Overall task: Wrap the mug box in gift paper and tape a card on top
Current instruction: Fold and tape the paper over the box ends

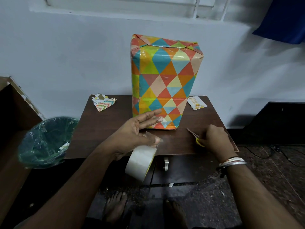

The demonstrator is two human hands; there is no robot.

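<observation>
The mug box (163,80) stands upright on the dark wooden table (102,123), fully covered in paper with coloured triangles, its folds taped. A small white card (196,102) with gold print lies on the table to the box's right. My left hand (137,133) is in front of the box; thumb and a finger pinch the free end of a clear tape roll (140,161) that hangs below the table's front edge, the other fingers stretched towards the box. My right hand (214,139) grips yellow-handled scissors (196,138), blades pointing up-left over the table.
Scraps of patterned paper (104,103) lie at the table's back left. A green bin (47,142) lined with plastic stands left of the table. A drawer handle (166,164) sits under the front edge. My bare feet (115,207) are on the floor below.
</observation>
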